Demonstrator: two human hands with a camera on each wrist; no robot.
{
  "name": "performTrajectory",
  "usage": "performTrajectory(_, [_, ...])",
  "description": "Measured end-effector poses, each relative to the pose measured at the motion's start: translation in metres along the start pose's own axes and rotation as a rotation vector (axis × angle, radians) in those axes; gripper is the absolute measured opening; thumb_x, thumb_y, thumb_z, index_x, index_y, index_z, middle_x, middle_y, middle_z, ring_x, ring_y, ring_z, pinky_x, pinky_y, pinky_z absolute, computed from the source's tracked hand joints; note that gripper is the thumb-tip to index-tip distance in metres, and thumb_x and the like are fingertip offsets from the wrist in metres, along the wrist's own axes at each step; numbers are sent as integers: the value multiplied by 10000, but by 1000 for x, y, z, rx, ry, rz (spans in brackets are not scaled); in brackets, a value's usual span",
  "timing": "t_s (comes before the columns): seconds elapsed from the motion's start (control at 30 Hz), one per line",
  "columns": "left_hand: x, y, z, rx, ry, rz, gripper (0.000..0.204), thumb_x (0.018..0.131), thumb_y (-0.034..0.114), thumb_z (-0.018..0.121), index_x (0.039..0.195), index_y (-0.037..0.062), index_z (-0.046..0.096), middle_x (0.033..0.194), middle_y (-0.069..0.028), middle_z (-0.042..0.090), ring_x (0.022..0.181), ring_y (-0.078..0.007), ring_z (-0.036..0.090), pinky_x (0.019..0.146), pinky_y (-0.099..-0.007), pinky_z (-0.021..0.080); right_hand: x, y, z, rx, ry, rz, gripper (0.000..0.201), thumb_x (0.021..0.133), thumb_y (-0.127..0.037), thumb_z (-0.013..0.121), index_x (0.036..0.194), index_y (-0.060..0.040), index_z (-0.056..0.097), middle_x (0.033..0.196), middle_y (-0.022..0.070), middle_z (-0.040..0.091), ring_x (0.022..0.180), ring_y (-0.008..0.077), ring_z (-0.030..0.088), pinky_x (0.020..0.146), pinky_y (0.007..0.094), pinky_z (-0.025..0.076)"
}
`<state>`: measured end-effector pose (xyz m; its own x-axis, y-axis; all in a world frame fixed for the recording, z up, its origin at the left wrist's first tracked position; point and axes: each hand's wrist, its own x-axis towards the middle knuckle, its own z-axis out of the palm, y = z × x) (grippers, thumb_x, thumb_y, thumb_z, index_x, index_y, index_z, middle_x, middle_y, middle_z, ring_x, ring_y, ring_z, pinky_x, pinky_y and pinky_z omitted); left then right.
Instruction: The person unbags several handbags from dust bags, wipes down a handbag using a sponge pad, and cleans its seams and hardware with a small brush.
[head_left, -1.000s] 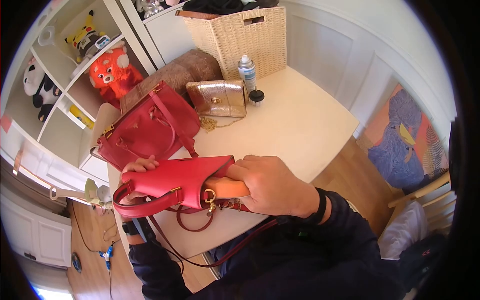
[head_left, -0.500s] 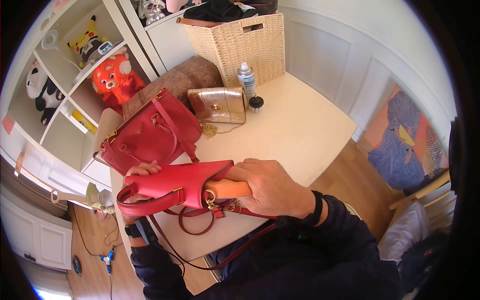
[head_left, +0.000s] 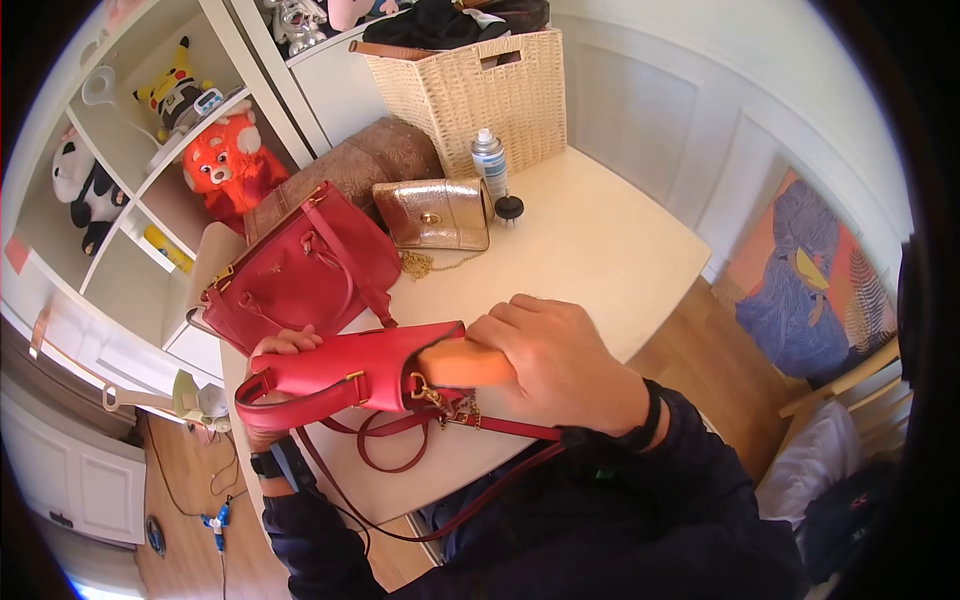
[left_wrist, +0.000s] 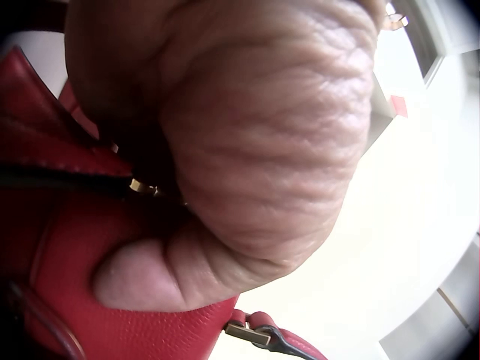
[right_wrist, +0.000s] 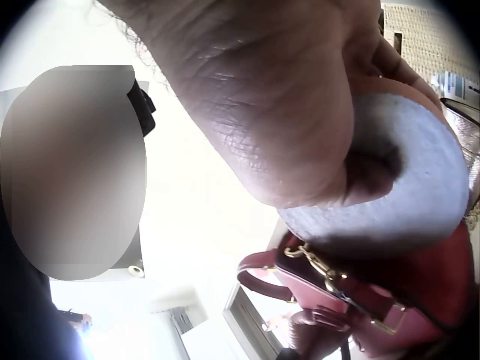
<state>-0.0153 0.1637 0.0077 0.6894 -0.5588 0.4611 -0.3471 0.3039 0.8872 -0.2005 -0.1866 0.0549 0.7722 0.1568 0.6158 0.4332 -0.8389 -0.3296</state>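
Note:
A small red handbag (head_left: pixel 345 358) lies tipped on its side above the white table, its opening towards the right. My left hand (head_left: pixel 288 342) grips it at the left end; in the left wrist view the thumb (left_wrist: pixel 142 281) lies against the red leather. At the opening, my right hand (head_left: pixel 555 365) holds an orange pad (head_left: pixel 465 364), which overlaps the bag's mouth. The right wrist view shows the pad's broad pale blue-grey face (right_wrist: pixel 420 180) with the thumb on it. A gold clasp (head_left: pixel 425 388) and a long red strap (head_left: pixel 385 466) hang from the bag.
Behind are a larger red handbag (head_left: pixel 300 270), a gold chain purse (head_left: pixel 435 213), a brown case (head_left: pixel 350 165), a spray can (head_left: pixel 489 160) and a small black-topped object (head_left: pixel 509 208). A wicker basket (head_left: pixel 480 110) stands at the back of the white table (head_left: pixel 590 250).
My right hand has moved slightly right and up, and more of the orange pad shows outside the bag's mouth. The left hand keeps its grip on the bag.

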Motion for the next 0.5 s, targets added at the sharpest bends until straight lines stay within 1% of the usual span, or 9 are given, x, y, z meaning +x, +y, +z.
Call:
performTrajectory(0.03, [-1, -1, 0, -2, 50, -14, 593, 768, 456, 959, 1127, 84, 668, 1163, -125, 705, 1213, -335, 674, 1343, -557, 274, -2, 7, 8, -2, 1, -2, 232, 780, -79, 728, 1010, -70, 760, 881, 113, 752, 853, 332, 727, 747, 438, 565])
performTrajectory(0.07, [-1, -1, 0, -2, 100, -26, 527, 790, 403, 941, 1101, 64, 683, 1155, -152, 727, 1192, -344, 695, 1336, -545, 300, -4, 17, 19, -66, -84, 83, 238, 777, -76, 727, 1014, -68, 755, 884, 115, 751, 859, 337, 724, 750, 443, 565])
performTrajectory(0.1, [-1, 1, 1, 0, 101, -22, 527, 790, 403, 941, 1101, 64, 683, 1155, -152, 727, 1192, -344, 695, 1336, -545, 300, -5, 22, 24, -128, -168, 167, 245, 773, -73, 726, 1017, -66, 751, 886, 118, 750, 866, 342, 722, 753, 448, 565])
performTrajectory(0.2, [0, 4, 7, -14, 85, -23, 491, 847, 426, 898, 1091, 62, 677, 1152, -153, 726, 1186, -335, 697, 1329, -541, 312, -6, 24, 21, -137, -168, 150, 234, 774, -68, 714, 1006, -65, 741, 884, 122, 748, 871, 351, 721, 756, 463, 566])
performTrajectory(0.27, [-1, 2, 1, 50, 112, -85, 499, 870, 472, 893, 1085, 99, 639, 1146, -100, 685, 1207, -310, 662, 1332, -531, 302, -4, 12, 12, -89, -148, 128, 234, 773, -71, 715, 1007, -65, 737, 879, 123, 747, 866, 351, 722, 758, 464, 567])
performTrajectory(0.4, [-2, 2, 2, 67, 72, -45, 596, 819, 541, 918, 1111, 100, 645, 1153, -100, 684, 1217, -310, 659, 1331, -531, 305, -2, 11, 16, -54, -75, 105, 238, 777, -83, 721, 1013, -56, 728, 863, 133, 743, 846, 359, 722, 763, 471, 571])
performTrajectory(0.43, [-1, 2, 5, 30, 75, -24, 503, 862, 459, 881, 1107, 81, 657, 1163, -125, 702, 1199, -318, 676, 1314, -525, 330, -3, 13, 19, -55, -75, 101, 238, 777, -83, 721, 1013, -56, 728, 863, 133, 743, 846, 359, 722, 763, 471, 571])
performTrajectory(0.47, [0, 3, 7, -6, 77, -3, 411, 906, 376, 844, 1104, 62, 670, 1173, -150, 720, 1181, -327, 694, 1298, -520, 356, -5, 15, 20, -79, -162, 192, 240, 780, -93, 728, 1017, -52, 726, 864, 136, 743, 843, 362, 722, 759, 477, 572])
performTrajectory(0.5, [2, 3, 5, -5, 79, 3, 411, 906, 376, 844, 1104, 62, 670, 1173, -150, 720, 1181, -327, 694, 1298, -520, 356, -6, 18, 20, -103, -250, 282, 244, 784, -103, 735, 1022, -48, 724, 866, 140, 744, 841, 364, 722, 754, 483, 574])
